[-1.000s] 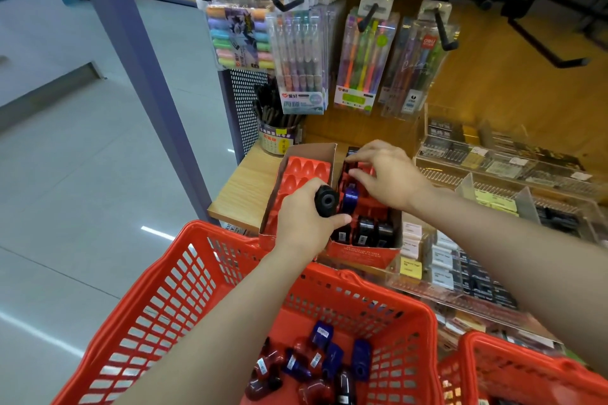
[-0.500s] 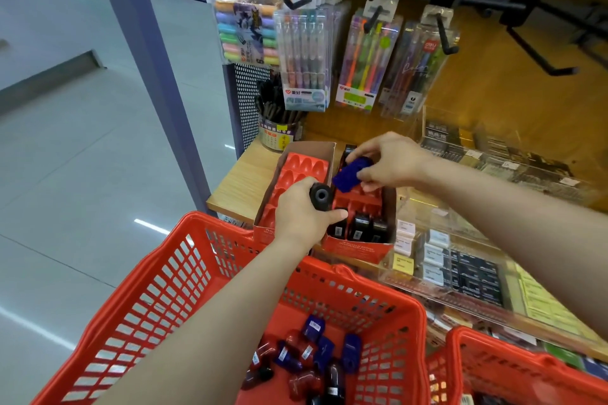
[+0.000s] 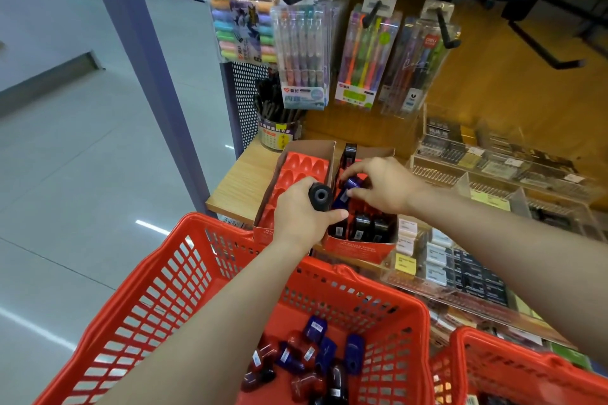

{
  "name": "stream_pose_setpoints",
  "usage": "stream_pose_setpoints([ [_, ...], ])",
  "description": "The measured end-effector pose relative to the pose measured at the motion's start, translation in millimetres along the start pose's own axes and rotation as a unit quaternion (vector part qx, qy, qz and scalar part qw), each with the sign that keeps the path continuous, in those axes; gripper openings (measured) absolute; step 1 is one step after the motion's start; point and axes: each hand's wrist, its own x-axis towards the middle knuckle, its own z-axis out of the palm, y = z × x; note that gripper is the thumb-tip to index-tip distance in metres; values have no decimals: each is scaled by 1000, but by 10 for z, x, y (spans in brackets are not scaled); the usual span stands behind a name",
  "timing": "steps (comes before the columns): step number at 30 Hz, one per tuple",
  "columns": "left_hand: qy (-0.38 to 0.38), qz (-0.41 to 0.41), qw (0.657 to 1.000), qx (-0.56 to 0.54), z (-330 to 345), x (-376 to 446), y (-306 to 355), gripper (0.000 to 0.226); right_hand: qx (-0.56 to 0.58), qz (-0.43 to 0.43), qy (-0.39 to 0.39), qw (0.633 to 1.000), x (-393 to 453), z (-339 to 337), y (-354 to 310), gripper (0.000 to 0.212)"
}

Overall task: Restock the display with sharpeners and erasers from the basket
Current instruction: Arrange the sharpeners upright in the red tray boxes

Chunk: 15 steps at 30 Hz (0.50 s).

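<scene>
My left hand grips a black sharpener above the front of two red display boxes on the wooden shelf. My right hand pinches a blue sharpener and holds it low over the right display box, whose front row holds black sharpeners. The left display box shows only its moulded red hollows. Below, the red basket holds several blue, red and black sharpeners.
Clear acrylic trays of erasers lie right of the boxes. Pen packs hang on hooks above, and a pen cup stands behind the left box. A second red basket is at bottom right. A purple post rises at left.
My right hand lifted a blue sharpener up out of the right box, then lowered it back toward the box. My left hand stayed put with the black sharpener.
</scene>
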Motion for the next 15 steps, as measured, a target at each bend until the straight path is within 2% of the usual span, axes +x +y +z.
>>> stream_pose_setpoints([
  [3, 2, 1, 1000, 3, -1, -1, 11, 38, -45, -38, -7, 998, 10, -33, -17, 37],
  [7, 6, 1, 1000, 1, -1, -16, 19, 37, -95, -43, -12, 994, -17, -30, -62, 44],
  [12, 2, 2, 1000, -5, 16, -28, 1, 37, -36, -8, 41, 998, -27, 84, -118, 45],
  [15, -22, 4, 999, -33, -46, -40, 40, 36, -13, 7, 33, 999, -57, 48, -112, 44],
])
